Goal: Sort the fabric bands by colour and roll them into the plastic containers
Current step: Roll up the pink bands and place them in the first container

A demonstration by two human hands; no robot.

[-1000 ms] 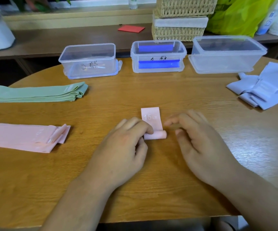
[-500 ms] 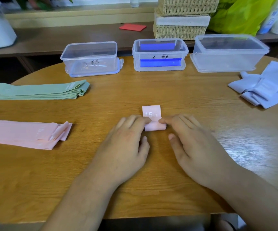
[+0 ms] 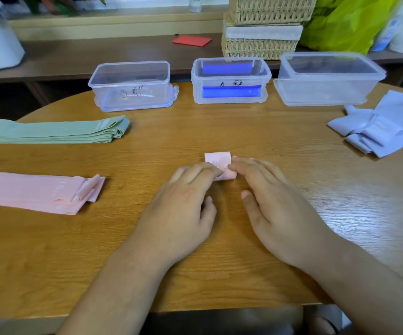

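Observation:
A small pink band, mostly rolled up, lies at the middle of the round wooden table; a short flat tail sticks out on its far side. My left hand lays its fingertips on the roll's left part. My right hand touches its right end with outstretched fingers. Both thumbs rest off the band. A stack of pink bands lies at the left, a green stack beyond it, and a loose lilac pile at the right.
Three clear plastic containers stand along the far edge: a left one, a middle one with blue clips, and a larger right one. Behind them a shelf holds wicker baskets and a green bag.
Both hands have pushed the pink roll away from me, and the flat tail with the printed number has grown shorter. The stacks and containers have not moved.

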